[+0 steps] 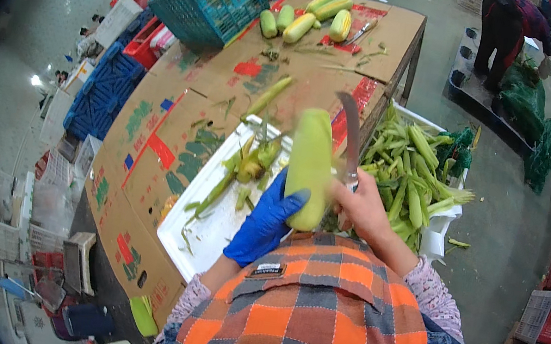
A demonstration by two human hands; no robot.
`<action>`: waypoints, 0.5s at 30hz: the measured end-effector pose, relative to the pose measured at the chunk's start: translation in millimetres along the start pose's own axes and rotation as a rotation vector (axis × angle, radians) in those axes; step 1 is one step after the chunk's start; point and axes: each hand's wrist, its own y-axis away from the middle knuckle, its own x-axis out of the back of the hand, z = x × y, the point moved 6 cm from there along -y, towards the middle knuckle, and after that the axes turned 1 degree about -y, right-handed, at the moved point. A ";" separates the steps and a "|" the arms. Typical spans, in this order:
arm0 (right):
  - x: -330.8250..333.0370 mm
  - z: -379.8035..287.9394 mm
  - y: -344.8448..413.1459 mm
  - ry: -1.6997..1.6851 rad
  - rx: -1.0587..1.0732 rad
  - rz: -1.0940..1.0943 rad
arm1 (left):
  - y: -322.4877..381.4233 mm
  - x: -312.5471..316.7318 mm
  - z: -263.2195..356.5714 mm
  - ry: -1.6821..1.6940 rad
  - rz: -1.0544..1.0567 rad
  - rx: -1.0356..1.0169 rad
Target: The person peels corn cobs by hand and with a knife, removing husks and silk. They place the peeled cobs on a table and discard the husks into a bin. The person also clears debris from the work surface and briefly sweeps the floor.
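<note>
My left hand (271, 217), in a blue glove, holds a husk-covered ear of corn (309, 169) upright, slightly blurred. Bare, my right hand (364, 206) grips the handle of a knife with a curved blade (351, 130), just right of the ear. Beneath the left hand lies a white foam tray (181, 232) with husk scraps and a darkened, partly husked piece (252, 166). Several trimmed ears of corn (300, 27) lie at the far end of the cardboard-covered table (144, 195), beside another knife (363, 30).
A white crate heaped with green husks (413, 176) stands right of the table. A teal plastic basket (215, 3) sits on the far left edge. Another person (515, 37) bends over green net sacks (526, 102) at the upper right. A blue pallet (103, 93) lies left of the table.
</note>
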 end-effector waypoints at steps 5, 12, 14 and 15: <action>-2.7 5.4 -10.6 -0.055 -0.027 -0.005 | 4.2 -5.3 7.4 0.057 -0.032 -0.013; -16.2 10.9 -20.6 -0.002 -0.034 -0.092 | 7.4 -12.0 29.0 -0.698 0.142 -0.316; -17.0 13.4 -21.6 -0.060 -0.060 -0.042 | 9.8 -14.1 33.4 -0.772 0.123 -0.353; -16.7 13.6 -22.0 -0.094 -0.065 -0.023 | 9.7 -8.9 30.5 -0.735 0.170 -0.264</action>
